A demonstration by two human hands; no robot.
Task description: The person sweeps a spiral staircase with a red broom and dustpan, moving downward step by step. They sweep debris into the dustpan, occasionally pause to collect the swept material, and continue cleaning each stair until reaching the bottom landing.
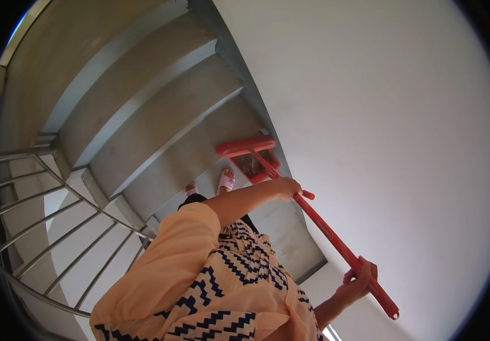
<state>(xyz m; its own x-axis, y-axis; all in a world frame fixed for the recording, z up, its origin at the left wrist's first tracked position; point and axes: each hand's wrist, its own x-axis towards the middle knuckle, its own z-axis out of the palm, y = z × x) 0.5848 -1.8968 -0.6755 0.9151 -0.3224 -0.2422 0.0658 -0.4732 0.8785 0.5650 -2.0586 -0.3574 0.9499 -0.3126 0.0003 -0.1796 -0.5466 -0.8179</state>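
My left hand [288, 189] is closed around a long red handle [330, 232] near its middle. A shorter red handle end [308, 195] juts out beside that hand; which tool it belongs to is hidden by my fingers. Farther up the long handle, near its end with the hanging hole, my right hand [362, 279] wraps around it. Below my hands, a red broom head [245, 146] lies across the far edge of a red dustpan [277, 161]. Dark debris [251, 165] shows inside the dustpan, which sits on a stair beside the wall.
Grey stairs [164, 93] curve across the left and upper view. A white wall [368, 106] rises close on the right. On the left runs a metal railing [87, 202] with bars. My feet in pink slippers [227, 181] stand on a step near the dustpan.
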